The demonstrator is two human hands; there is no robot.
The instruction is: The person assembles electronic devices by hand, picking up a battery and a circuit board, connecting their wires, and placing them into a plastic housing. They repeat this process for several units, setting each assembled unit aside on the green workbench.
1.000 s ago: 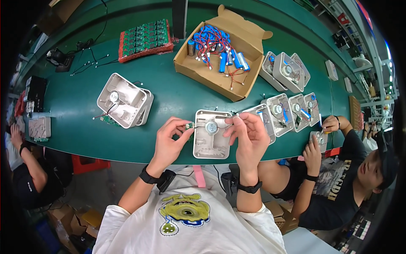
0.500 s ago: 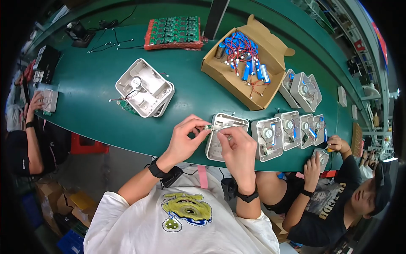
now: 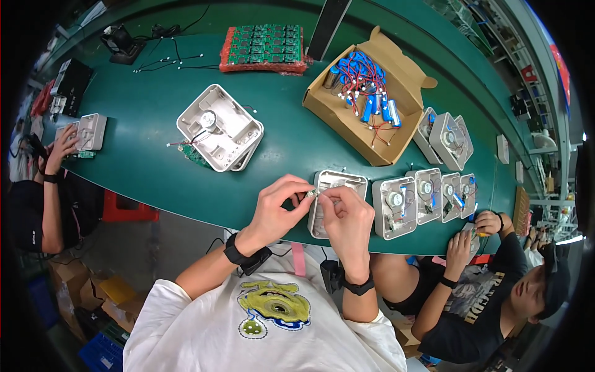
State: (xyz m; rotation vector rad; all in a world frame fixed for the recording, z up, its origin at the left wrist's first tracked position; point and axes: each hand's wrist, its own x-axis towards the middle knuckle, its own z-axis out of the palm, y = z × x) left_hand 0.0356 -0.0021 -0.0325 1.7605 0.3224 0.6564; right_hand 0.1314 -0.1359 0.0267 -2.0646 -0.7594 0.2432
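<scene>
My left hand (image 3: 277, 206) pinches a small green circuit board (image 3: 312, 193) between thumb and fingertips. Against the board's right edge, the fingers of my right hand (image 3: 348, 226) are pinched together, probably on a thin lead whose end is too small to make out. Both hands hover over the near side of a white plastic housing (image 3: 318, 228), which my right hand partly covers. To its right stands another open white housing (image 3: 384, 230) with a round speaker (image 3: 395, 199) and a blue battery (image 3: 404, 209) inside.
Two stacked housings (image 3: 245, 146) lie at left, over a green board. Behind are a cardboard box (image 3: 347, 133) of blue batteries, a stack of circuit boards (image 3: 266, 44) on red wrap, and loose cables (image 3: 167, 62). Co-workers' hands (image 3: 460, 248) work at right and left; more housings (image 3: 449, 141) stand right.
My hands stay pinched together at the board, with slight shifts of the fingers and the board tilted a little. The view has shifted slightly. The co-worker at left has tilted a housing up.
</scene>
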